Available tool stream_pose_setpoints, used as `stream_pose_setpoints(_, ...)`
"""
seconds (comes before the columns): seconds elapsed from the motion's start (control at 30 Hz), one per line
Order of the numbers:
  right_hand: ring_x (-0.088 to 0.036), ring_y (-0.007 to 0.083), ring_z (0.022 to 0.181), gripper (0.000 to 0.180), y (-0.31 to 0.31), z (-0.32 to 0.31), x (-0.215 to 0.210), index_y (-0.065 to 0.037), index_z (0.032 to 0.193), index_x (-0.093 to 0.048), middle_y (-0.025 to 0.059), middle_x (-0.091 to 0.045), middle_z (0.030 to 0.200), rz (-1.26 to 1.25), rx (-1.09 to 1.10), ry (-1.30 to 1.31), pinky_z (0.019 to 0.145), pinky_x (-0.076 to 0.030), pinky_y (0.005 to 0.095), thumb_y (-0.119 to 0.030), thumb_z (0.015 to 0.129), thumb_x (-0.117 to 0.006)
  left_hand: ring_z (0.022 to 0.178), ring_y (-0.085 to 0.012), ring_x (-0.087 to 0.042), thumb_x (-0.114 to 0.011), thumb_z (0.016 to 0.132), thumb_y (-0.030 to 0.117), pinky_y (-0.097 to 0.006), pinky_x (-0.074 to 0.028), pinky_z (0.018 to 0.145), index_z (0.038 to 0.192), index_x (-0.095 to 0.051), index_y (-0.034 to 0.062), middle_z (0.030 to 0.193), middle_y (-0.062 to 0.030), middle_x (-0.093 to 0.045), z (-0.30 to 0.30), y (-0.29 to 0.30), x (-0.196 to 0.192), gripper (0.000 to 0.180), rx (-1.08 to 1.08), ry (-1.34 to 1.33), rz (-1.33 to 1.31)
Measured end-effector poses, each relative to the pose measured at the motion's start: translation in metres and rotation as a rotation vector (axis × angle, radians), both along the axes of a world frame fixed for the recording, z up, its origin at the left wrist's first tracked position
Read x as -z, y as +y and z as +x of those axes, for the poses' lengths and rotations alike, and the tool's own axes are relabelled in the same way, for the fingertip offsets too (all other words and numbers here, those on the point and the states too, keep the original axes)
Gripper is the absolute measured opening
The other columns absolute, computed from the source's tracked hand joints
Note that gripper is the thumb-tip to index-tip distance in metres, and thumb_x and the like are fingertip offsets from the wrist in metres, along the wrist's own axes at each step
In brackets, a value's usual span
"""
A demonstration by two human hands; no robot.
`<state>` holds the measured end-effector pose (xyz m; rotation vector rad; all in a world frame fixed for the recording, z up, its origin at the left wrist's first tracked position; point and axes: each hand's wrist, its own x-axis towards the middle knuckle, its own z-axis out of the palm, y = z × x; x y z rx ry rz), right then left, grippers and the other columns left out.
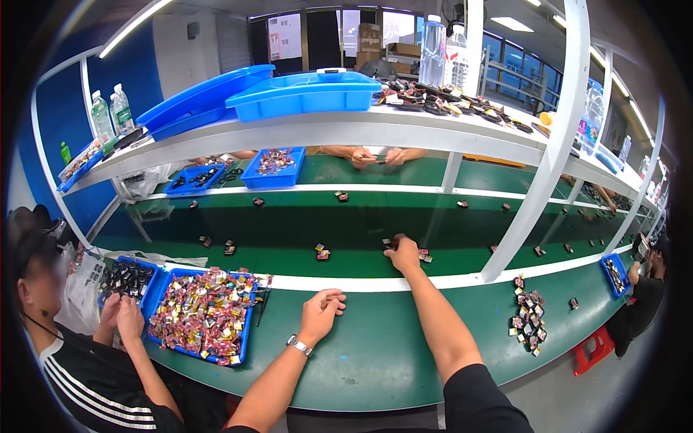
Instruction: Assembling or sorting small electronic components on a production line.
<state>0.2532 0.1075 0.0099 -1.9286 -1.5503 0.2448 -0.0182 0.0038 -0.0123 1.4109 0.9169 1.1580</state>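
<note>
My right hand [405, 255] reaches over the green conveyor belt [289, 238], its fingers closed on a small dark part [387, 244] with pink and yellow pieces on it, partly covered by the fingertips. Just right of that hand lies another such part [426, 256]. My left hand [322, 316], below a wristwatch [299, 345], is loosely curled above the green worktop [375, 361] at the near side of the white rail, and nothing shows in it. Farther left on the belt sits a pair of similar parts [322, 252].
At left stands a blue tray [247, 339] heaped with pink-and-yellow parts, beside a co-worker's hands [124, 317] and a tray of black parts [128, 280]. A pile of parts [528, 321] lies right. White posts [538, 159] and a shelf [404, 128] with blue bins [303, 101] rise ahead.
</note>
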Motion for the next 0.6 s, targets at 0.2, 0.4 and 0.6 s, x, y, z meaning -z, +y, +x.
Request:
stream_pose_setpoints(0.2, -0.063, 0.0183, 0.083, 0.056, -0.070, -0.032, -0.009, -0.004, 0.117, -0.061, 0.0068, -0.065, 0.095, 0.042, -0.557, 0.298, 0.078, -0.053, 0.0309, -0.006, 0.066, -0.084, 0.081, -0.0144, -0.064, -0.051, 0.099, 0.013, -0.027, -0.057, 0.068, 0.122, -0.055, -0.0064, 0.107, -0.0137, -0.066, -0.005, 0.002, -0.005, 0.031, 0.036, -0.062, -0.140)
stream_pose_setpoints(0.4, -0.055, 0.0281, 0.108, 0.057, -0.157, -0.078, -0.039, -0.008, 0.123, -0.058, 0.0097, -0.059, 0.111, 0.065, -0.837, 0.113, 0.092, -0.048, 0.0373, -0.005, 0.070, -0.079, 0.087, -0.0147, -0.065, -0.055, 0.099, 0.018, -0.028, -0.057, 0.074, 0.125, -0.056, -0.0017, 0.110, -0.0102, -0.065, -0.015, 0.003, -0.025, 0.032, 0.560, -0.183, -0.535)
stream_pose_setpoints(0.6, -0.054, 0.0290, 0.112, 0.055, -0.168, -0.068, -0.034, -0.009, 0.127, -0.056, 0.0102, -0.056, 0.119, 0.149, -0.726, 0.124, 0.094, -0.047, 0.0372, -0.006, 0.074, -0.074, 0.096, -0.0163, -0.066, -0.060, 0.095, 0.010, -0.029, -0.057, 0.083, 0.131, -0.053, -0.0010, 0.112, -0.0089, -0.064, -0.003, -0.008, -0.022, 0.038, 0.477, -0.192, -0.460)
